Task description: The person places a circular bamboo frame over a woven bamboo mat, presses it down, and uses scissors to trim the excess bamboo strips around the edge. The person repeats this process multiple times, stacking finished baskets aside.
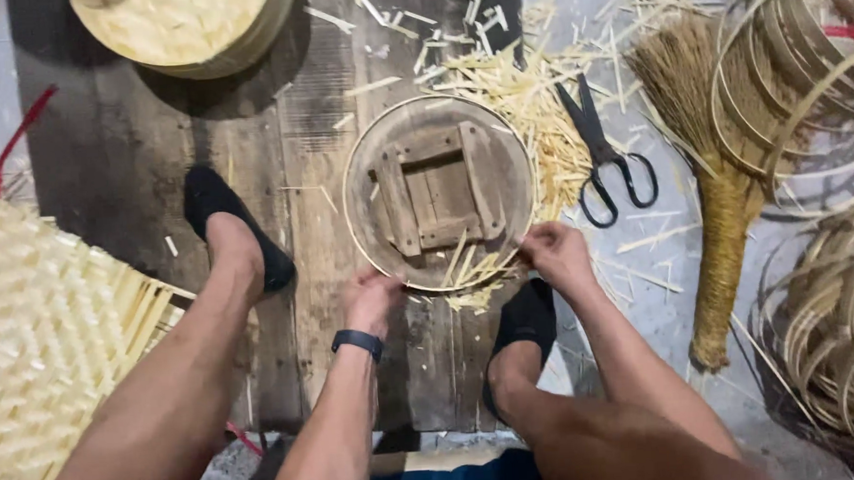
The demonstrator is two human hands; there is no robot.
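Head view: both hands (372, 298) (557, 253) touch round wooden form (439, 190), pale-rimmed.

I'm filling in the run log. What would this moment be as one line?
left hand: on near rim of round wooden form | right hand: gripping rim, right side | bamboo slivers on form | scissors lying right, untouched

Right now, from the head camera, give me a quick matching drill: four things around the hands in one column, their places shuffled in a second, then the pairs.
Things:
1. scissors
2. round wooden form
3. woven mat
4. hand broom

Places:
A. far left edge
B. between both hands
C. on the floor right of the scissors
D. beside the pile of bamboo trimmings

Pairs: 1-D, 2-B, 3-A, 4-C
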